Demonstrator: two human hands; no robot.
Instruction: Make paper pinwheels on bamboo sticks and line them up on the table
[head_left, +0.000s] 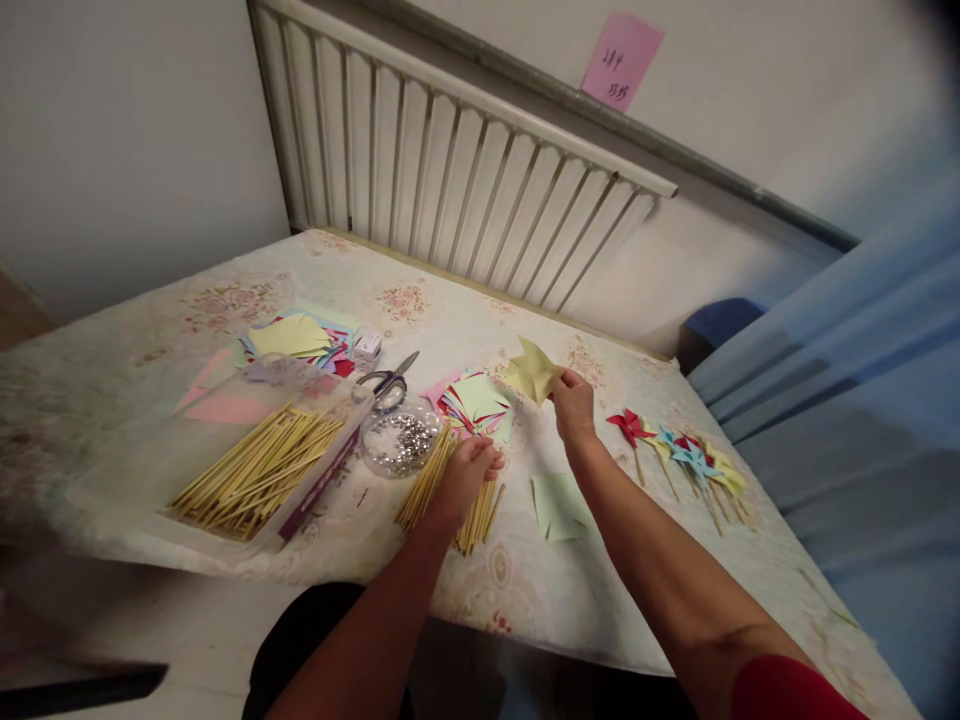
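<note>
My right hand [574, 405] pinches a folded pale-yellow paper pinwheel head [531, 371] and holds it above the table. My left hand [469, 475] rests palm down on a loose pile of thin wooden sticks [450, 490], its fingers curled over them; whether it grips one I cannot tell. Just behind the hands lies a small stack of cut coloured paper squares [476, 400]. A pale-green paper piece [559, 505] lies flat between my forearms.
A clear tray [300, 505] holds several more sticks [259, 470]. A round dish of silver pins [397, 445], scissors [390, 380] and another paper stack [300, 340] sit at the left. Finished pinwheels [686, 455] lie at the right. A radiator [450, 170] stands behind the table.
</note>
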